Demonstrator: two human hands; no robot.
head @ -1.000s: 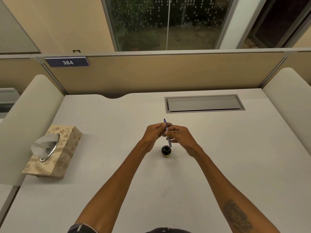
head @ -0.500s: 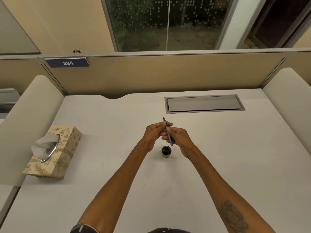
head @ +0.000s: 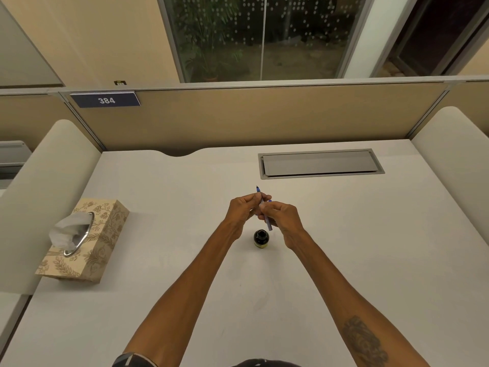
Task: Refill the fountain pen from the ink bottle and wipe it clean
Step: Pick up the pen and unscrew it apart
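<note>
A thin blue fountain pen (head: pixel 268 225) is held above the desk, its dark nib pointing away from me. My left hand (head: pixel 244 211) pinches the pen's front part just below the nib. My right hand (head: pixel 281 218) grips the rear of the barrel, whose end sticks out under the fingers. The small dark ink bottle (head: pixel 261 238) stands open on the white desk (head: pixel 164 287) right below both hands, apart from them. The middle of the pen is hidden by my fingers.
A patterned tissue box (head: pixel 87 241) with a tissue sticking out sits at the desk's left edge. A grey cable flap (head: pixel 320 163) is set into the desk at the back right. Padded side panels flank the desk and a tan partition closes the back.
Both hands stay above the bottle. The pen has tilted slightly and my right hand has shifted its grip a little along the barrel.
</note>
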